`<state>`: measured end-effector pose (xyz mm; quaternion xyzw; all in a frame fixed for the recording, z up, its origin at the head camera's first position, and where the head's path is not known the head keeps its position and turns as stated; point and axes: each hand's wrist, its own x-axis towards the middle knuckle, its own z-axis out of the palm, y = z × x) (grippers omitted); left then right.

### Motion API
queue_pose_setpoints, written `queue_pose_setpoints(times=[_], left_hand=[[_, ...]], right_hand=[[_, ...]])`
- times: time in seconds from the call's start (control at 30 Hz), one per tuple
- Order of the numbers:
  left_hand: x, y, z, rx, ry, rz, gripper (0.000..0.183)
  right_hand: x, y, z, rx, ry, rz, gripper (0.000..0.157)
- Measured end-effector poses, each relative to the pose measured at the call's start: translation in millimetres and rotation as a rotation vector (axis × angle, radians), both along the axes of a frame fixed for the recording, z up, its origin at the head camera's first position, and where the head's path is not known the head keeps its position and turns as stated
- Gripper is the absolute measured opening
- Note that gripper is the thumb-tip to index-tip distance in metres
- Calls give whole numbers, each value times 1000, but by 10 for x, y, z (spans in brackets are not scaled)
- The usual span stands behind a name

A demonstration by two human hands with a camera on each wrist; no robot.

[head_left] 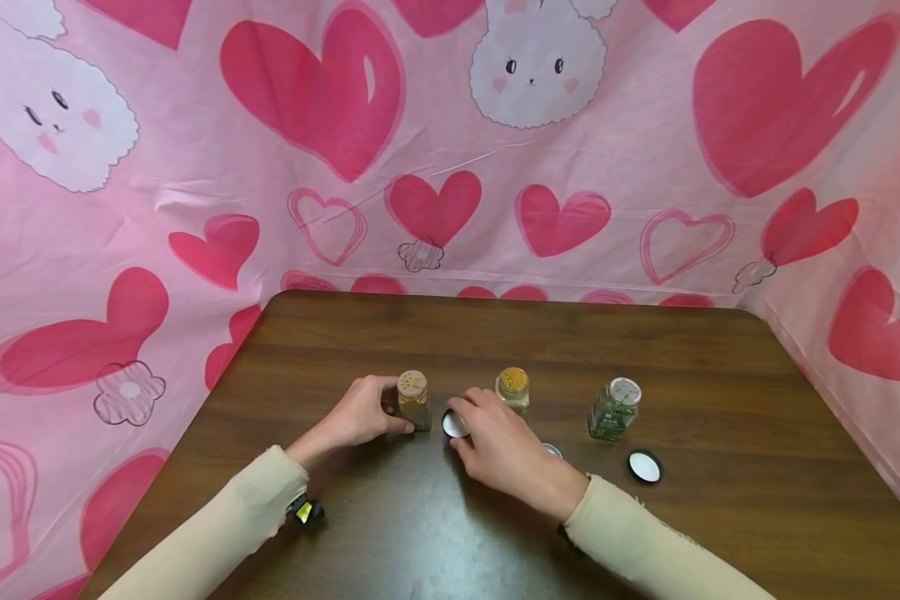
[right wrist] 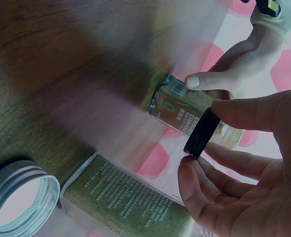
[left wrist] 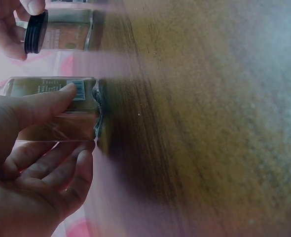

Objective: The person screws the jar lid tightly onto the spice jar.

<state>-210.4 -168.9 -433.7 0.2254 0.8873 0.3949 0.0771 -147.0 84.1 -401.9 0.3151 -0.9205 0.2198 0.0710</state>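
The left hand [head_left: 360, 412] grips a brown jar [head_left: 416, 410], upright on the counter [head_left: 412, 533]; the right hand [head_left: 501, 442] pinches a black lid [head_left: 454, 425] just beside it. Should the left grip slacken, a knock from the lid could tip the jar, spilling powder through its holed top [head_left: 412, 382]; a careless pinch might drop the lid.

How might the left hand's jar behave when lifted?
The jar is probably stiff, given its straight, clear walls. Its flat sides should resist rolling. Its holed top is uncapped, so tilting might shake out brown contents.
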Motion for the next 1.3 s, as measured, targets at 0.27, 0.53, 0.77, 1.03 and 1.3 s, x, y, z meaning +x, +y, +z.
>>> queue_pose_setpoints(times=[0.27, 0.53, 0.77, 1.03, 1.3], left_hand=[[4, -11, 6, -1, -5, -12, 46], [-3, -11, 13, 2, -8, -7, 44], [-3, -15, 5, -4, 0, -13, 44], [-6, -15, -2, -5, 6, -16, 46], [-3, -25, 1, 9, -9, -21, 47]], right_hand=[[-8, -9, 36, -9, -6, 6, 40], [-38, -25, 75, -18, -6, 1, 40], [-57, -49, 96, -24, 3, 5, 40], [-80, -81, 123, -55, 10, 5, 39], [-111, -116, 159, -71, 2, 6, 39]])
